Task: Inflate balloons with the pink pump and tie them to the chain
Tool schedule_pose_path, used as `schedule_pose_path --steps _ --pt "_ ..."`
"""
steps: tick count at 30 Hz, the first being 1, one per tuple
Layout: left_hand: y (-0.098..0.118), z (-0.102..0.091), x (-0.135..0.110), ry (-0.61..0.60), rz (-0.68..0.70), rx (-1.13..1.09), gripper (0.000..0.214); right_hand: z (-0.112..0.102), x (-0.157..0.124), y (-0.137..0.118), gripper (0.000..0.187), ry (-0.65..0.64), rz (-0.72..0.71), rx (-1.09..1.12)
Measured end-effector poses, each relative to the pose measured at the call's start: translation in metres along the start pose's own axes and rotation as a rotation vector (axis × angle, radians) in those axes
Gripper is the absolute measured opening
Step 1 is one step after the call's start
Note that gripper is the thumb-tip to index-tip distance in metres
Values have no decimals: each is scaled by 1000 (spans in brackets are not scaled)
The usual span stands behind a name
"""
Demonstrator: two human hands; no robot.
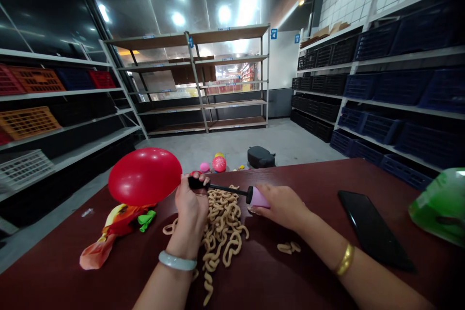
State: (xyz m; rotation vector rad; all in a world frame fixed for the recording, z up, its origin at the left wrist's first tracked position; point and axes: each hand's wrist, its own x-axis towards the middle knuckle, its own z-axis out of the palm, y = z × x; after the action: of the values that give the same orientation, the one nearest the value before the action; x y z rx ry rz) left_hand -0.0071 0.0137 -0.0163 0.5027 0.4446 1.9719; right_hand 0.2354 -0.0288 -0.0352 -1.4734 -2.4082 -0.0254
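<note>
A hand-held balloon pump [228, 188] lies sideways between my two hands, its black rod drawn out. My left hand [192, 203] is closed round the pump's black end. A swollen red balloon [145, 176] sits against these same fingers, its neck hidden by them. The pump's pink-purple barrel [258, 197] is wrapped by my right hand [281, 206]. Below the pump spreads a heap of beige curly strands [225, 227], their kind unclear. Left of my left hand lie limp orange and yellow balloons [118, 223] and a small green balloon [147, 221].
A black phone [372, 227] and a green plastic pouch [441, 208] lie at the right of the dark red table [290, 276]. Two short beige pieces [288, 247] lie near my right forearm. Beyond, small balloons [219, 162] and a dark bag [260, 156] rest on the floor; crate-filled shelves [350, 65] line the walls.
</note>
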Motion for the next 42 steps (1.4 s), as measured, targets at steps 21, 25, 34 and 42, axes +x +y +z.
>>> schedule_pose_path --steps 21,25,34,42 --pt "-36 23 -53 -59 -138 47 20 -3 -2 -23 53 7 -13 109" --pt "-9 14 -21 -49 -42 49 19 1 0 -18 56 15 -17 89" --pt "20 -2 8 45 22 -22 14 1 0 -3 53 5 -27 18" --pt "-20 12 -27 -18 -31 -22 16 -6 -1 -5 50 25 -22 -38"
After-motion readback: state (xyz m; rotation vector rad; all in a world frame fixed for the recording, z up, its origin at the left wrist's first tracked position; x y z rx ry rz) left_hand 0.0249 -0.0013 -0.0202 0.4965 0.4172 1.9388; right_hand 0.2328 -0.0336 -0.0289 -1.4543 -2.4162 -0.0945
